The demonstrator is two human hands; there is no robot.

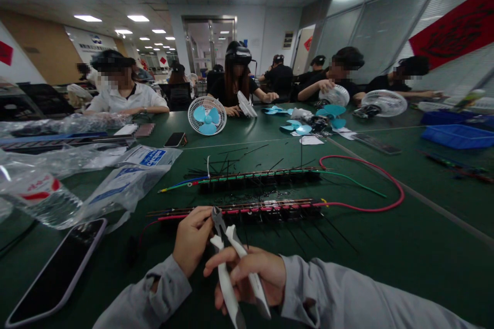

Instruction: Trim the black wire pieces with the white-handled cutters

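Observation:
My right hand (254,272) is wrapped round the white handles of a pair of cutting pliers (236,267), which stand partly spread. The metal jaws point away from me, right by the fingertips of my left hand (193,236). That hand is closed in a pinch at the near edge of the front wired assembly (266,208); whatever lies between its fingers is hidden. A thick red cable and thin dark strips run along this black assembly. Behind it lies a second wired assembly (262,179) with green and blue wires and several black tie tails sticking out.
At left lie a phone (57,272), a water bottle (42,198) and clear plastic bags (127,180). A red cable (399,190) loops at right. Across the table, people handle fan parts near a small fan (207,115); blue trays (459,135) stand far right.

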